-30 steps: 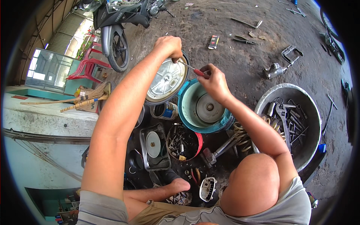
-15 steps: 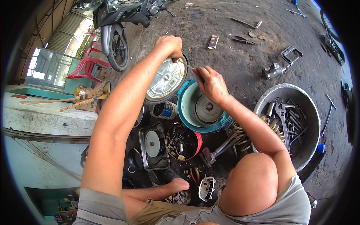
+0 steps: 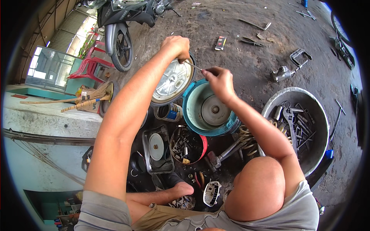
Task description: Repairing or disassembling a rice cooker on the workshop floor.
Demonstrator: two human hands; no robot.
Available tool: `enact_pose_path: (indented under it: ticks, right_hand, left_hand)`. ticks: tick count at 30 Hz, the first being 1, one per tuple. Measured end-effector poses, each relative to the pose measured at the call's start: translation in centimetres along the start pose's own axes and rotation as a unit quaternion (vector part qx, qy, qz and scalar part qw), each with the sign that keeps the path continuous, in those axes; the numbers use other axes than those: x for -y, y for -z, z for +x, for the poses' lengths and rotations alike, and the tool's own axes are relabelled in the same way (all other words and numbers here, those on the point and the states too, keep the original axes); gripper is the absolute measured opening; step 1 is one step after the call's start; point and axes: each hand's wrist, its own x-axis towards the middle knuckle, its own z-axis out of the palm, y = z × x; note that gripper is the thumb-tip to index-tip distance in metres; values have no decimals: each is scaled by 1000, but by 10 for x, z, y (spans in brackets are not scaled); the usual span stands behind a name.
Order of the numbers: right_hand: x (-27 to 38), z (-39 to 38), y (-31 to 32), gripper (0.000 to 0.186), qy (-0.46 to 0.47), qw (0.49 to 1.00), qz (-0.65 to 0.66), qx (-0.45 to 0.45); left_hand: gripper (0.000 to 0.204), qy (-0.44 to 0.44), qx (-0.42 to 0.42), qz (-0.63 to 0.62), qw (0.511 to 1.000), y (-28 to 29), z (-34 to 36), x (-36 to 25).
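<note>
A teal rice cooker (image 3: 189, 112) stands before me, its lid (image 3: 169, 84) swung up and showing a metal inner side. A round heating plate (image 3: 215, 110) sits inside the body. My left hand (image 3: 177, 47) is closed at the lid's upper right rim; what its fingers pinch is hidden. Pinched in my right hand (image 3: 220, 81), above the body, is a thin metal rod (image 3: 196, 67) resembling a screwdriver shaft. Its far end reaches my left fingers, and any handle is covered by my right hand.
A grey basin (image 3: 322, 115) of wrenches and sockets stands at the right. Nearer lie a red-rimmed tub (image 3: 204, 146) of small parts, a metal tray (image 3: 166, 168), a hammer (image 3: 214, 161) and a white housing (image 3: 211, 193). Farther off are pliers (image 3: 252, 41) and a motorbike (image 3: 129, 15).
My right hand has tilted and shifted slightly right, so more of the rod shows between my hands. My left hand stays at the lid's rim.
</note>
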Motion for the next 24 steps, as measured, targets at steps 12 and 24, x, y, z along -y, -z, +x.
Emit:
enact_pose_path:
  ticks: [12,24]
  right_hand:
    - [6,-1,1,27,151,973,-171,32]
    - [2,5,1,23,117,988,-90,49]
  left_hand:
    - [49,21,20,3,1000,3,0,-2]
    - [48,0,12,0,1000,-2,3,2]
